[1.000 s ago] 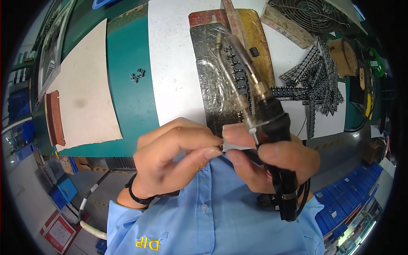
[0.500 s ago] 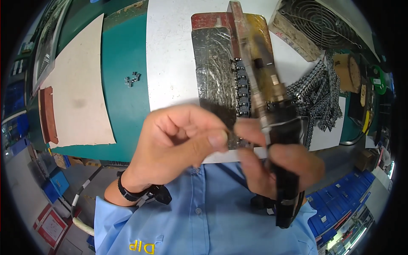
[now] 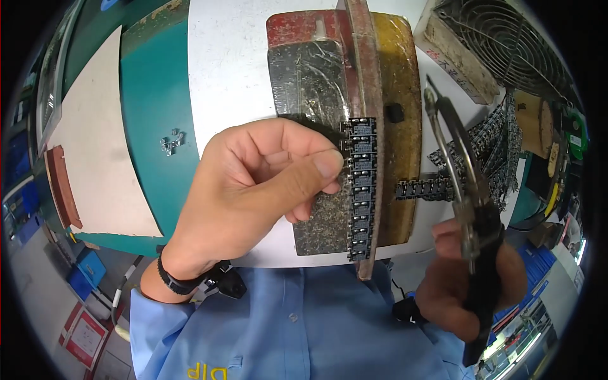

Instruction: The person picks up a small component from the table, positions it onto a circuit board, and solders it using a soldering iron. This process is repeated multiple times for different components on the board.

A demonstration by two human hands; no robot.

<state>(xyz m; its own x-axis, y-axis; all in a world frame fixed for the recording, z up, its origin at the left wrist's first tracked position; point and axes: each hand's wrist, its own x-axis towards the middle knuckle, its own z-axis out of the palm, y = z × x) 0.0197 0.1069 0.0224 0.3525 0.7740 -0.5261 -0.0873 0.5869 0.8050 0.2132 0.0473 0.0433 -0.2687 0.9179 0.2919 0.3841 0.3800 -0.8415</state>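
Currently left hand (image 3: 266, 183) is curled, thumb and fingertips pinching at the top of a vertical row of small black rectangular components (image 3: 361, 190); what sits in the pinch is hidden. Row lies along a reddish-brown wooden strip (image 3: 366, 76) on a grey speckled metal plate (image 3: 304, 76), near the front edge of the white tabletop (image 3: 228, 63). Right hand (image 3: 468, 285) is closed around a black-handled soldering iron (image 3: 468, 202), tip up, right of the row. Loose black component strips (image 3: 494, 139) piled at the tabletop's right edge.

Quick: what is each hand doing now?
Left hand: closed, fingertips at the row of black parts.
Right hand: closed, holding the soldering iron.
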